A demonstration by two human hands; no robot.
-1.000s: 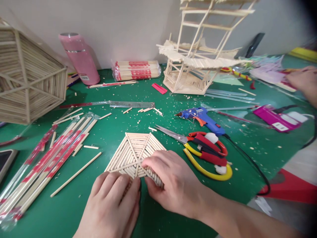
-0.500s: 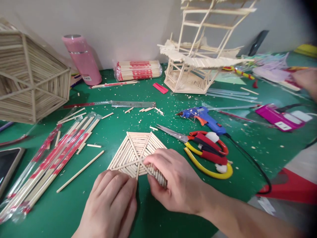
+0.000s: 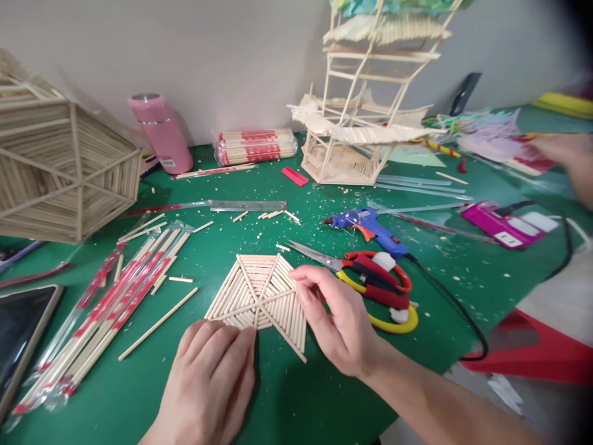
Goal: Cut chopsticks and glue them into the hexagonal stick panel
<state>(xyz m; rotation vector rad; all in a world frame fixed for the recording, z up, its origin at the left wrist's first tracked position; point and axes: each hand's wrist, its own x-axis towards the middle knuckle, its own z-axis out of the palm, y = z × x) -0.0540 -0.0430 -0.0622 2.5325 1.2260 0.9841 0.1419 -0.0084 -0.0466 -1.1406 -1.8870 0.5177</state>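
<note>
A flat panel of thin wooden sticks point(image 3: 266, 281) lies on the green tabletop, its spokes meeting in the middle with rows of sticks between them. The near section between two spokes has no rows. My left hand point(image 3: 208, 371) is closed at the panel's near-left edge, fingers curled over a spoke's end; its fingertips are partly hidden. At the right corner, the thumb and forefinger of my right hand point(image 3: 336, 318) pinch the panel's edge. Just beyond that hand lie scissors point(image 3: 365, 278) with red and yellow handles and a blue glue gun point(image 3: 365, 225).
Wrapped sticks point(image 3: 111, 315), a loose stick point(image 3: 157, 322) and a phone point(image 3: 28, 334) lie left. Behind stand a large stick-built piece point(image 3: 78, 179), a pink bottle point(image 3: 162, 133) and a stick tower point(image 3: 340, 164). A magenta power adapter point(image 3: 503, 224) and another person's hand point(image 3: 567, 157) are right.
My right hand has moved from the panel's near-right side up to its right corner, uncovering the right rows and a spoke. My left hand stays at the near-left edge. The view has shifted slightly.
</note>
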